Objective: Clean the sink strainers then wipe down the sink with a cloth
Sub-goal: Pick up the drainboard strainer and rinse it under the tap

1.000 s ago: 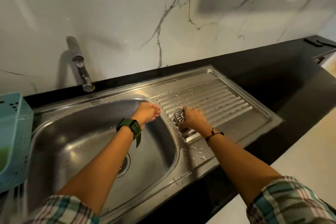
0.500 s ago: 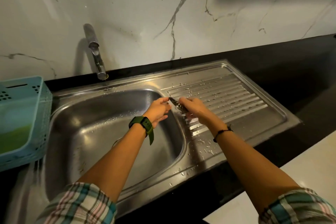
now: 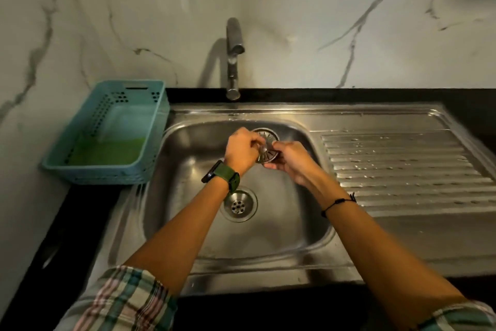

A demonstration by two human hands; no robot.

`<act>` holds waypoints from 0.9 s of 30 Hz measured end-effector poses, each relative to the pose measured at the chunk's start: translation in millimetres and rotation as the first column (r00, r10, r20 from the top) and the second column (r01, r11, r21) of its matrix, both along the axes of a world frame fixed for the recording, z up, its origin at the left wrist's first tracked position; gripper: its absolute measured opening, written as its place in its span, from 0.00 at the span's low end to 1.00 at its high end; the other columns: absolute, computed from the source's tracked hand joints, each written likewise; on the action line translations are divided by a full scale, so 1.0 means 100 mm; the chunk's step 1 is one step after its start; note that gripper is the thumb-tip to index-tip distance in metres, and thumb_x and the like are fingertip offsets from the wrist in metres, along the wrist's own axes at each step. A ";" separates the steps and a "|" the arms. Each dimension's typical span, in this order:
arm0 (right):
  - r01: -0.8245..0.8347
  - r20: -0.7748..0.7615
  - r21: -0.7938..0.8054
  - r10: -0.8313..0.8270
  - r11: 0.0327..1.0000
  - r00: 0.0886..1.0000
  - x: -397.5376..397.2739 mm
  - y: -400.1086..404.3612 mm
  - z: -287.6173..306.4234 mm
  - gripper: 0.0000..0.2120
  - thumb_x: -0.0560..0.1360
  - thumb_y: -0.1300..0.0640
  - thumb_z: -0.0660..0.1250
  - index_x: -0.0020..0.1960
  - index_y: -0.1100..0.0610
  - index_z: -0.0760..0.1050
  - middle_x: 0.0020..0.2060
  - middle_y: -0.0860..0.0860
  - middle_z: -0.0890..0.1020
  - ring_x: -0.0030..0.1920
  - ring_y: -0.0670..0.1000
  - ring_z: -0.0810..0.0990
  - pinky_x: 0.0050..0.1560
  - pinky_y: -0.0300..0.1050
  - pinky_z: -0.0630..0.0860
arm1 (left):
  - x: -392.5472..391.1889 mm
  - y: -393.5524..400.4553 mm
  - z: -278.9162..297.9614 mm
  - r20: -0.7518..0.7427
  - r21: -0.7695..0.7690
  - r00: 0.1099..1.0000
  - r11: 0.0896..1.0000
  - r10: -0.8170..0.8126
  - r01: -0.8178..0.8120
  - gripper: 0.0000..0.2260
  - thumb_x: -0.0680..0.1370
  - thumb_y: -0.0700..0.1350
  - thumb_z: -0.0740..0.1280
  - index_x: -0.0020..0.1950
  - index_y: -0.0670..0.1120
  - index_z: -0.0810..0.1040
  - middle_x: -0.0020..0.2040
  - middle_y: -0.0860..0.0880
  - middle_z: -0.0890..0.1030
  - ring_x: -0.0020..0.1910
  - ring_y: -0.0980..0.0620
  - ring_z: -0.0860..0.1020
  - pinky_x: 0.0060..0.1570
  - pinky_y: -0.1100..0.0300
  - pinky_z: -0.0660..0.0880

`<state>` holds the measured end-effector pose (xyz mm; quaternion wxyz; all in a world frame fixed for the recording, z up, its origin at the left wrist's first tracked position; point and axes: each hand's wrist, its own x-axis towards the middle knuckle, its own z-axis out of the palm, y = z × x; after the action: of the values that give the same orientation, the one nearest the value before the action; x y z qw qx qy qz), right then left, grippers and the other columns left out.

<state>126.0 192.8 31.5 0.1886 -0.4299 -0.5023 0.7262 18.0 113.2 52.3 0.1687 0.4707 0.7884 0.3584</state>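
Note:
A round metal sink strainer [image 3: 266,137] with radial slots is held above the steel sink basin [image 3: 292,223], under the tap [image 3: 234,56]. My left hand [image 3: 241,152] grips its centre knob from the left. My right hand [image 3: 290,161] holds its lower right edge. The hands cover the lower part of the strainer. Below them the drain [image 3: 239,204] sits in the basin floor with a perforated insert showing. No water runs from the tap.
A light blue plastic basket [image 3: 107,132] with a green cloth or sponge inside stands left of the sink. The ribbed drainboard [image 3: 402,169], wet with drops, lies to the right. A black counter [image 3: 53,236] surrounds the sink; the marble wall rises behind.
Both hands have carried the strainer from the drainboard's edge to over the basin under the tap. The view has swung left, so the basin now sits in the middle.

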 end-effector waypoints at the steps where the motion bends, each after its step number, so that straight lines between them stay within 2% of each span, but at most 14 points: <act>1: -0.004 0.015 -0.004 0.004 1.000 1.000 -0.11 -0.03 -0.03 0.13 0.78 0.61 0.59 0.57 0.69 0.73 0.46 0.60 0.81 0.41 0.53 0.81 0.35 0.42 0.82 | -0.10 -0.06 -0.05 -0.032 0.023 0.994 0.994 0.104 -0.103 0.13 0.71 0.32 0.62 0.51 0.41 0.81 0.51 0.39 0.78 0.52 0.44 0.76 0.54 0.61 0.68; 2: -0.013 0.031 -0.003 0.013 1.000 0.999 -0.22 -0.08 -0.06 0.11 0.77 0.63 0.60 0.55 0.69 0.74 0.47 0.61 0.80 0.40 0.53 0.81 0.34 0.42 0.81 | -0.19 -0.12 -0.11 -0.022 0.027 0.979 0.979 0.201 -0.201 0.13 0.70 0.31 0.62 0.51 0.40 0.80 0.51 0.39 0.78 0.52 0.44 0.75 0.54 0.59 0.69; 4: -0.052 0.079 0.014 0.051 0.999 0.996 -0.39 -0.15 -0.12 0.07 0.77 0.65 0.59 0.49 0.66 0.75 0.46 0.62 0.79 0.38 0.53 0.81 0.31 0.42 0.81 | -0.35 -0.25 -0.21 0.095 -0.045 0.940 0.945 0.328 -0.325 0.12 0.70 0.31 0.63 0.49 0.42 0.78 0.49 0.42 0.79 0.48 0.46 0.77 0.51 0.57 0.73; 8: -0.206 0.223 0.049 0.190 0.977 0.956 -0.59 -0.24 -0.36 0.05 0.76 0.67 0.59 0.49 0.62 0.73 0.48 0.62 0.78 0.41 0.55 0.80 0.25 0.40 0.79 | -0.54 -0.42 -0.43 0.250 -0.272 0.881 0.902 0.402 -0.334 0.10 0.68 0.30 0.64 0.32 0.44 0.77 0.32 0.46 0.77 0.36 0.49 0.77 0.35 0.60 0.76; 11: -0.322 0.302 0.067 0.289 0.944 0.908 -0.67 -0.19 -0.53 0.05 0.78 0.64 0.59 0.48 0.60 0.73 0.50 0.61 0.78 0.40 0.55 0.81 0.28 0.42 0.80 | -0.60 -0.44 -0.58 0.476 -0.339 0.748 0.882 0.461 -0.328 0.12 0.71 0.29 0.62 0.31 0.42 0.71 0.30 0.47 0.74 0.32 0.50 0.76 0.23 0.67 0.74; 13: -0.438 0.491 0.287 0.262 0.852 0.831 -0.77 -0.05 -0.53 0.08 0.78 0.56 0.60 0.50 0.59 0.75 0.50 0.60 0.80 0.43 0.56 0.81 0.40 0.48 0.82 | -0.63 -0.40 -0.65 0.560 -0.345 0.681 0.880 0.472 -0.326 0.13 0.73 0.29 0.61 0.32 0.43 0.71 0.31 0.46 0.75 0.31 0.51 0.75 0.22 0.67 0.75; 14: -0.430 0.539 0.425 0.159 0.796 0.827 -0.85 0.05 -0.49 0.11 0.78 0.52 0.61 0.52 0.60 0.75 0.48 0.59 0.81 0.46 0.57 0.81 0.47 0.51 0.81 | -0.64 -0.36 -0.69 0.586 -0.342 0.657 0.880 0.474 -0.329 0.13 0.73 0.30 0.61 0.32 0.43 0.71 0.32 0.45 0.75 0.31 0.51 0.76 0.23 0.66 0.75; 15: -0.359 0.503 0.540 0.051 0.761 0.863 -0.93 0.16 -0.41 0.13 0.77 0.51 0.62 0.53 0.60 0.74 0.46 0.58 0.81 0.47 0.57 0.81 0.50 0.53 0.79 | -0.66 -0.32 -0.71 0.600 -0.341 0.642 0.879 0.477 -0.334 0.12 0.73 0.30 0.62 0.32 0.43 0.71 0.32 0.45 0.75 0.31 0.51 0.76 0.23 0.66 0.76; 17: -0.177 0.341 0.684 -0.095 0.708 0.935 -1.14 0.39 -0.17 0.16 0.76 0.48 0.62 0.53 0.61 0.74 0.40 0.56 0.80 0.43 0.57 0.81 0.46 0.54 0.79 | -0.69 -0.22 -0.74 0.615 -0.348 0.620 0.873 0.487 -0.341 0.13 0.73 0.30 0.62 0.32 0.44 0.71 0.32 0.45 0.76 0.30 0.51 0.76 0.24 0.66 0.76; 19: -0.122 0.275 0.797 -0.176 0.592 0.945 -1.37 0.61 0.07 0.19 0.75 0.44 0.63 0.51 0.61 0.73 0.35 0.54 0.79 0.39 0.56 0.80 0.37 0.47 0.75 | -0.71 -0.13 -0.76 0.615 -0.350 0.618 0.872 0.489 -0.342 0.12 0.73 0.30 0.63 0.32 0.44 0.71 0.32 0.45 0.77 0.30 0.51 0.77 0.23 0.66 0.76; 21: -0.162 0.277 0.872 -0.193 0.462 0.941 -1.58 0.80 0.25 0.21 0.75 0.42 0.63 0.50 0.62 0.72 0.35 0.53 0.77 0.36 0.55 0.77 0.32 0.42 0.68 | -0.73 -0.06 -0.75 0.620 -0.339 0.618 0.876 0.483 -0.344 0.12 0.73 0.30 0.64 0.33 0.44 0.72 0.33 0.45 0.77 0.30 0.51 0.78 0.23 0.66 0.76; 22: -0.212 0.312 0.886 -0.194 0.412 0.930 -1.67 0.87 0.30 0.21 0.75 0.43 0.63 0.50 0.63 0.72 0.36 0.54 0.78 0.37 0.55 0.77 0.32 0.42 0.68 | -0.74 -0.03 -0.75 0.627 -0.332 0.616 0.879 0.476 -0.342 0.12 0.73 0.30 0.63 0.33 0.44 0.71 0.34 0.45 0.77 0.30 0.51 0.78 0.23 0.66 0.76; 25: -0.429 0.488 0.855 -0.177 0.291 0.854 -1.84 1.00 0.35 0.15 0.78 0.52 0.60 0.50 0.64 0.75 0.45 0.61 0.81 0.45 0.61 0.79 0.37 0.46 0.69 | -0.75 0.02 -0.72 0.649 -0.308 0.610 0.890 0.455 -0.336 0.12 0.73 0.29 0.62 0.35 0.44 0.71 0.39 0.43 0.77 0.32 0.50 0.77 0.23 0.66 0.76; 27: -0.580 0.600 0.800 -0.207 0.154 0.773 -1.89 1.02 0.39 0.12 0.77 0.60 0.58 0.51 0.66 0.76 0.48 0.64 0.80 0.48 0.64 0.79 0.39 0.48 0.69 | -0.75 0.02 -0.71 0.653 -0.299 0.614 0.896 0.443 -0.329 0.11 0.73 0.30 0.62 0.36 0.44 0.70 0.42 0.41 0.77 0.36 0.48 0.78 0.24 0.66 0.76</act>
<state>-63.4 294.7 70.5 0.1515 -0.3353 -0.9267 0.0768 -57.0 115.5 -18.5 0.4106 0.1014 0.7694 0.4787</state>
